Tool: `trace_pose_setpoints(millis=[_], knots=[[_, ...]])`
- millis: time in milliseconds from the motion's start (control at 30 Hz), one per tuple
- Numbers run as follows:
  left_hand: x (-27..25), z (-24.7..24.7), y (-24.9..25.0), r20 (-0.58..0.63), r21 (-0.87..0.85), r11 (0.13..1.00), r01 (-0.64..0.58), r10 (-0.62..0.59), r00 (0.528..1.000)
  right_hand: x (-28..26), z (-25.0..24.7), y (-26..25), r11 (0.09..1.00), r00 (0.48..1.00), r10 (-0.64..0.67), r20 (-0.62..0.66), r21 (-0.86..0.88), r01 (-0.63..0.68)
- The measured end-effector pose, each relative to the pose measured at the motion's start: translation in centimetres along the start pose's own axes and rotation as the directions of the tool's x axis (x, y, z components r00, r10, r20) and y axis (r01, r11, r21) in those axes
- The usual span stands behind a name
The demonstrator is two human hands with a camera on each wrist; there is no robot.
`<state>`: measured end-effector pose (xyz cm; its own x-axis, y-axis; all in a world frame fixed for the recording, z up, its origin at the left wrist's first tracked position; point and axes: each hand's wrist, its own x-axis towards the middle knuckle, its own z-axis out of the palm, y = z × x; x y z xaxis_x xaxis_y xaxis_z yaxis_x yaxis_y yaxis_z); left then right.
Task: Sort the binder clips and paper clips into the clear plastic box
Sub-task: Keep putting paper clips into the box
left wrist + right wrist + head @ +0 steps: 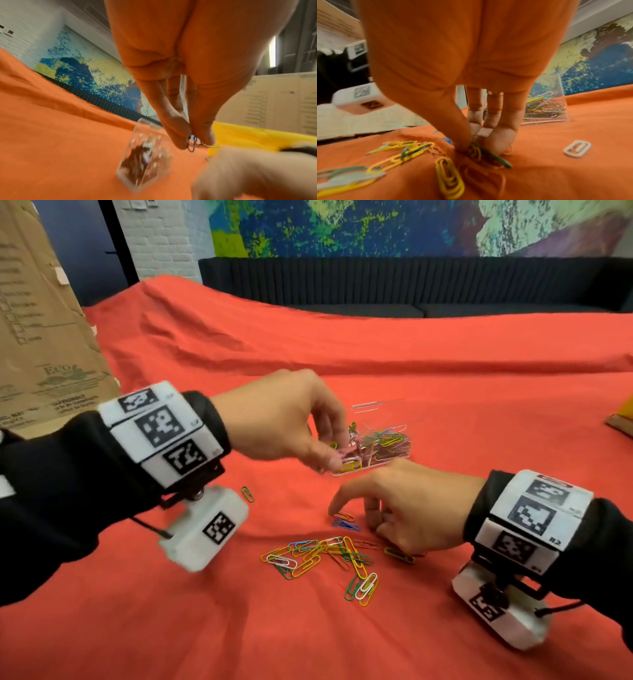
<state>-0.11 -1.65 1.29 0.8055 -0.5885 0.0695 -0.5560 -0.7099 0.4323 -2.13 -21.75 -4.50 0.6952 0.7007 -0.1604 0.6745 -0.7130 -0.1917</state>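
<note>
The clear plastic box [394,453] [145,152] [546,108] stands on the red cloth with its lid up. Coloured paper clips fill its right part; binder clips seem to lie in its left part. My left hand [329,463] [195,143] hovers at the box's left end and pinches thin wire paper clips between thumb and fingers. My right hand [363,518] [476,147] is down on the cloth in front of the box, pinching a green and a yellow paper clip [488,154]. A loose pile of paper clips [325,556] [402,152] lies nearer me.
Single clips lie apart: a green one [247,494], a blue one [346,523], a white one [576,148]. A cardboard box [51,337] stands at the left, a dark sofa [411,285] runs behind the table, and a yellow object [625,412] sits at the right edge.
</note>
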Motion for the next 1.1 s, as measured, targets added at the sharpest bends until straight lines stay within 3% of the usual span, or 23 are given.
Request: trace_pose_setpoints(millis=[200, 500, 733, 900, 1033, 1100], knots=[[7.0, -1.1, 0.7, -0.139, -0.049, 0.999, 0.017, -0.024, 0.990, 0.0, 0.5, 0.0, 1.000, 0.999, -0.009, -0.039, -0.030, 0.008], [14.5, 0.9, 1.1, -0.151, 0.237, 0.966, 0.099, -0.064, 0.986, -0.8, 0.9, 0.2, 0.999, 0.999, 0.027, -0.046, -0.026, -0.028], [14.9, 1.6, 1.4, -0.135, 0.333, 0.934, 0.125, -0.083, 0.987, -1.1, 0.7, 0.2, 1.000, 0.998, -0.021, -0.052, -0.022, 0.020], [14.4, 1.2, 1.1, -0.086, 0.347, 0.935, 0.078, -0.051, 0.995, -1.3, -0.2, 0.6, 1.000, 0.996, -0.010, -0.091, -0.004, 0.010], [11.9, -0.1, 1.4, -0.095, 0.372, 0.928, 0.029, 0.007, 0.995, -1.6, -1.0, 1.7, 0.999, 0.991, 0.036, -0.127, -0.014, -0.038], [9.2, -0.9, 2.1, -0.083, 0.374, 0.927, 0.012, 0.020, 0.996, -2.1, -1.3, 2.2, 0.998, 0.995, 0.062, -0.081, -0.008, -0.063]])
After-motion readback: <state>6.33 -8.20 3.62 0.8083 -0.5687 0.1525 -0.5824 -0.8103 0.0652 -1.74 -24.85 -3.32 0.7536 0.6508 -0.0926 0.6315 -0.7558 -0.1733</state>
